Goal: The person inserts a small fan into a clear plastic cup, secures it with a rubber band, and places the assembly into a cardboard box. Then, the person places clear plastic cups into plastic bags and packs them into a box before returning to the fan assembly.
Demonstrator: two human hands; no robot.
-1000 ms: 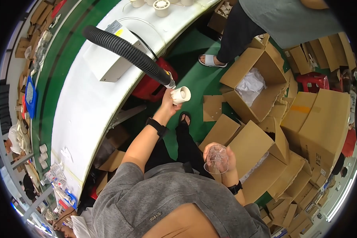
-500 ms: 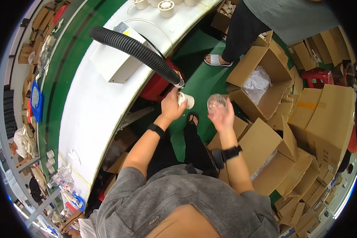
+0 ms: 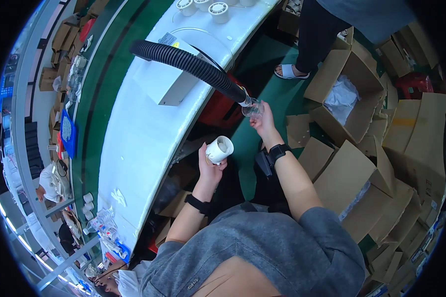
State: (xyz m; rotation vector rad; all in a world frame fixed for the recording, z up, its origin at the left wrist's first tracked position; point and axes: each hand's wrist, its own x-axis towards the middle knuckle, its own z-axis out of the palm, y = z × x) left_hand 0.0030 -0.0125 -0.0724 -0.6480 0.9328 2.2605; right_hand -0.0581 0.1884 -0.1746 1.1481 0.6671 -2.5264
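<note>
My left hand [image 3: 211, 170] is wrapped round a white cylindrical plastic housing [image 3: 215, 153], its open end tilted up and something pale inside. Fingers of my right hand [image 3: 264, 122] close on a clear, round plastic cup [image 3: 251, 109]. That cup is up against the metal nozzle [image 3: 245, 97] of a black corrugated hose [image 3: 193, 63]; whether its mouth goes around the tip, I cannot tell. The hose arches over a white box-shaped machine [image 3: 171, 81] on the bench. The housing is lower and left of the nozzle, apart from it.
A long white-topped bench [image 3: 129, 148] curves along my left, with white round parts [image 3: 218, 12] at its far end. Open cardboard boxes [image 3: 349, 168] crowd my right. Another person's sandaled foot [image 3: 291, 71] stands ahead. A red bin [image 3: 218, 111] sits beneath the bench edge.
My right hand has brought the clear cup up and left to the nozzle. My left hand has drawn the white housing down, away from the nozzle. The whole view has shifted slightly.
</note>
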